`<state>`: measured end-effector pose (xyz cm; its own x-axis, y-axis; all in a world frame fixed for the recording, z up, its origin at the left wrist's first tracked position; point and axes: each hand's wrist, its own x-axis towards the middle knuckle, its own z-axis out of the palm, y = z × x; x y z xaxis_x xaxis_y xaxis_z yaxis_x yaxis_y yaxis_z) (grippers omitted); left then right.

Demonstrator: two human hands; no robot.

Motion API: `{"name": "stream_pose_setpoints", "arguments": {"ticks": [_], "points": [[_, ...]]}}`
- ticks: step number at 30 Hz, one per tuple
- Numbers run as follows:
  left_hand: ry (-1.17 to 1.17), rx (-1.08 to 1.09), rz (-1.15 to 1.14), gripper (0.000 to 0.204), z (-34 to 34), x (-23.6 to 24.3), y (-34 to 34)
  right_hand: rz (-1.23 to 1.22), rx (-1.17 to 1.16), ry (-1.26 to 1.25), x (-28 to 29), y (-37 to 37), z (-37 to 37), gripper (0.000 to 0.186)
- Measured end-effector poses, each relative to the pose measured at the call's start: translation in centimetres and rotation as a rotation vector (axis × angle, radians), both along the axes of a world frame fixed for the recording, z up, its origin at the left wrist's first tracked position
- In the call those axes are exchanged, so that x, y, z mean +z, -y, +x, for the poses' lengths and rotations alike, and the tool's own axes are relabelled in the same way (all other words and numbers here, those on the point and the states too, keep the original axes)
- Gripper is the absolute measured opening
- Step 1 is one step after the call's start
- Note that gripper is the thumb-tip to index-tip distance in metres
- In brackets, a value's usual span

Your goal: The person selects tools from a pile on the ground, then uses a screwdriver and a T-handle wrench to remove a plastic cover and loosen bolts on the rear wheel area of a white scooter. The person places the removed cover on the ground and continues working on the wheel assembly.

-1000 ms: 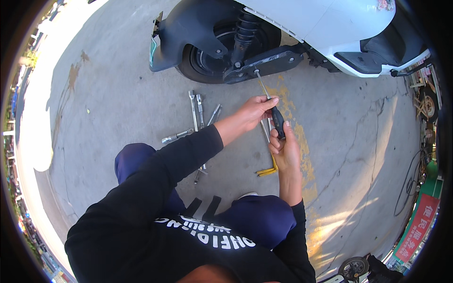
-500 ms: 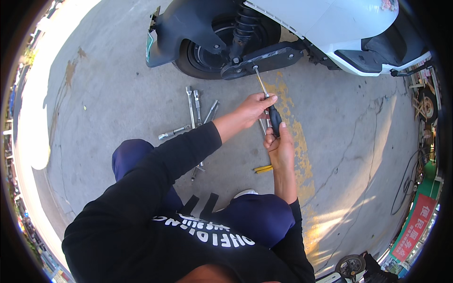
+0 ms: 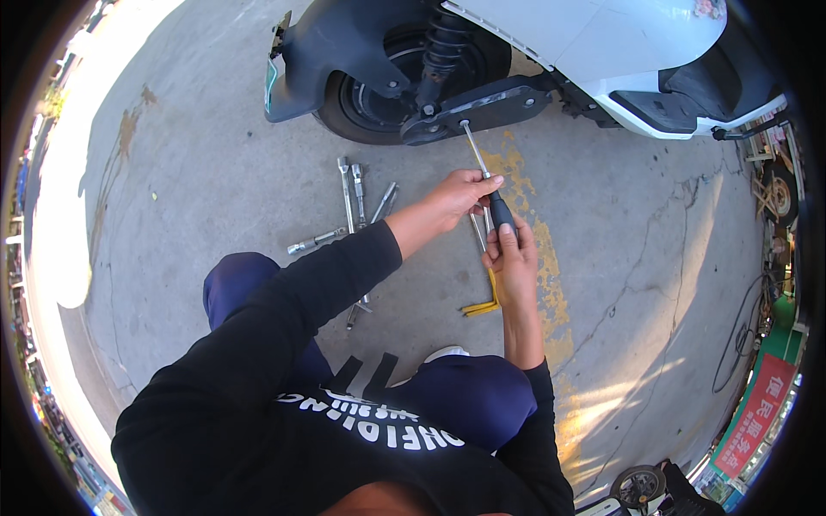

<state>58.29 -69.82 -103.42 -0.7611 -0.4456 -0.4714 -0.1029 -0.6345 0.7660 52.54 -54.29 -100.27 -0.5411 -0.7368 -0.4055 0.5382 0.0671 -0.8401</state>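
Note:
A screwdriver (image 3: pixel 501 211) with a dark handle and a long metal shaft reaches up to the scooter. Its tip meets a round fastener (image 3: pixel 465 123) on the black swingarm cover (image 3: pixel 508 105), beside the rear wheel. My left hand (image 3: pixel 465 193) pinches the screwdriver where shaft and handle join. Lower down, the fingers of my right hand (image 3: pixel 514 258) close around the handle's butt end. Below the hands, a yellow-handled tool (image 3: pixel 482 307) lies on the ground, partly covered by my right hand. Thin metal shafts (image 3: pixel 478 230) show beside the screwdriver handle.
Several metal socket wrenches (image 3: pixel 348 193) lie on the concrete left of my hands, partly under my left sleeve. The white scooter body (image 3: pixel 602 39) and black rear fender (image 3: pixel 310 69) stand ahead. A hose (image 3: pixel 731 344) and a red-and-green banner (image 3: pixel 757 413) are at the far right.
My right hand has turned and re-gripped around the handle's end, its thumb now lying over the handle. More of the yellow-handled tool shows. My left hand has barely shifted.

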Motion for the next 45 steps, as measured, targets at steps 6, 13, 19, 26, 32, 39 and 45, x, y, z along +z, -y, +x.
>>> {"name": "stream_pose_setpoints", "arguments": {"ticks": [6, 13, 19, 26, 32, 39, 45], "points": [[-0.025, -0.051, 0.06, 0.028, 0.1, 0.3, 0.2, 0.174, 0.022, -0.768, 0.4, -0.2, 1.8, 0.043], [-0.05, -0.036, 0.095, 0.025, 0.1, 0.2, 0.1, 0.146, 0.035, -0.297, 0.8, -0.3, 1.3, 0.047], [-0.046, -0.005, 0.027, 0.027, 0.1, 0.0, 0.3, 0.205, -0.028, -1.2, -1.0, 0.0, 1.8, 0.049], [-0.043, -0.005, 0.018, 0.025, -0.1, 0.3, 0.0, 0.2, -0.052, -1.526, -1.5, -0.1, 0.9, 0.052], [-0.032, -0.001, 0.029, 0.025, 0.1, 0.3, 0.3, 0.102, -0.043, -0.579, 0.0, -0.4, 2.6, 0.054], [-0.038, -0.019, -0.089, 0.024, -0.1, 0.7, -1.2, -0.003, -0.034, 0.228, -0.4, -1.6, 0.5, 0.036], [-0.019, 0.019, -0.076, 0.025, 0.3, 0.1, -0.8, 0.007, -0.026, 0.255, -0.5, -0.9, 0.7, 0.031]]}}
